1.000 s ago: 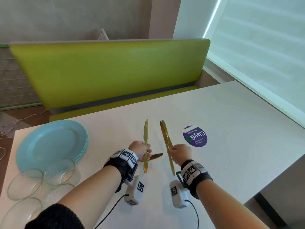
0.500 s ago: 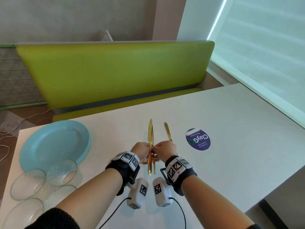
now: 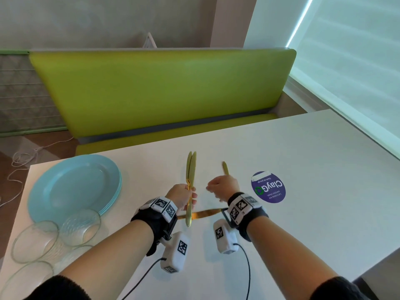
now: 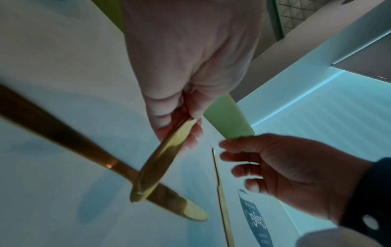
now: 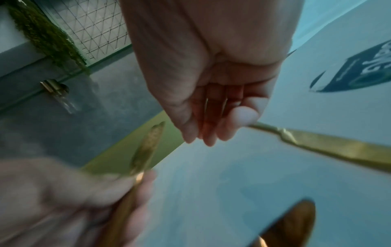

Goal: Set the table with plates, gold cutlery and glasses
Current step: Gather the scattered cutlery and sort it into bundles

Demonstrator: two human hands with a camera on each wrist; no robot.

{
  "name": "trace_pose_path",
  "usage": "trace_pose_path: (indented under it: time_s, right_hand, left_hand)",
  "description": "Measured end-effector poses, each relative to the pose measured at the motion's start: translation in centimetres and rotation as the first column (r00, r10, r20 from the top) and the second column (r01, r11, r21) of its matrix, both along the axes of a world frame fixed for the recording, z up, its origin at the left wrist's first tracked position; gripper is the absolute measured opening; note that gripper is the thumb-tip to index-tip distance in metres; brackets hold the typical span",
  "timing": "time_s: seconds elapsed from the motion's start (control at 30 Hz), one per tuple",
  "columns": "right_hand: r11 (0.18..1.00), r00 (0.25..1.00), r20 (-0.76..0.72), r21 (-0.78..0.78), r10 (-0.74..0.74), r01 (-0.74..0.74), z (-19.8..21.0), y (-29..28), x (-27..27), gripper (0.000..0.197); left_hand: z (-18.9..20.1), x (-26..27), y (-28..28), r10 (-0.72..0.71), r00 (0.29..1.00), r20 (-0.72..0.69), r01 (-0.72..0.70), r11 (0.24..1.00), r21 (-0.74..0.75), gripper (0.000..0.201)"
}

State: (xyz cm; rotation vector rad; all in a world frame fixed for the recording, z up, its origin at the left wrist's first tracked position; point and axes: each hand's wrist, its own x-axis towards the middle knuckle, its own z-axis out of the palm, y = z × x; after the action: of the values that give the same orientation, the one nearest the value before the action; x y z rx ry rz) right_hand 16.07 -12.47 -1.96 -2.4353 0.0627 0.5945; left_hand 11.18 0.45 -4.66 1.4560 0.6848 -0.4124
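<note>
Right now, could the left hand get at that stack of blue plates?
Probably, as reach goes: only bare table lies between the left hand and the blue plates; the glass bowls sit off that path. But it grips two gold knives, which it would likely need to put down first.

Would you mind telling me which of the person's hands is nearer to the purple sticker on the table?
The right. The right hand hovers just left of the purple sticker, holding a gold knife. The left hand is farther left, gripping two gold knives.
</note>
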Motion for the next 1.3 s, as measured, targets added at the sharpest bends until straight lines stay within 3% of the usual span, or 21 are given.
trace_pose_path:
  time_s: [0.13,0.23,0.53,0.8,1.0,1.1,1.2,1.3]
  right_hand:
    - [0.945,0.998,0.056,-0.325,-0.001,0.019,-0.2,-1.8,3.6,0.025]
    - [0.906,0.998,0.034,-0.421,-0.045,0.055,-1.5,-2.7,4.7,0.025]
    - [0.895,0.995,0.037,-0.436,-0.088,0.095,-3.2,-2.2,5.3,0.021]
    - [0.880,0.999,0.037,-0.474,-0.022,0.036,-2.7,-2.1,5.3,0.022]
    - [0.853,0.977,0.066,-0.503,0.201,-0.141,-1.1,-2.0,5.0,0.026]
    - [0.761,0.893,0.103,-0.571,0.438,-0.308,0.2,-1.9,5.0,0.026]
    - [0.580,0.715,0.116,-0.679,0.690,-0.450,1.5,-1.6,4.4,0.028]
    - [0.412,0.537,0.073,-0.729,0.841,-0.546,2.7,-0.7,3.3,0.027]
  left_hand:
    - [-0.1,0.9,1.3,0.066,0.998,-0.013,-0.066,0.998,-0.017,0.025]
    - [-0.6,1.3,2.0,0.111,0.994,-0.015,-0.112,0.993,-0.028,0.027]
    - [-1.5,2.5,2.5,0.078,0.997,-0.022,-0.079,0.997,-0.006,0.026]
    - [-1.0,3.2,2.5,0.037,0.999,-0.025,-0.036,0.999,0.035,0.024]
    - [-0.3,3.3,3.0,0.020,0.999,-0.032,-0.016,0.994,0.111,0.020]
    - [0.3,3.4,3.3,0.004,1.000,-0.025,0.000,0.988,0.152,0.013]
    - [1.2,3.4,3.6,0.001,1.000,-0.026,0.004,0.982,0.189,0.017]
    - [1.8,3.2,3.6,-0.047,0.998,-0.046,0.057,0.970,0.237,0.022]
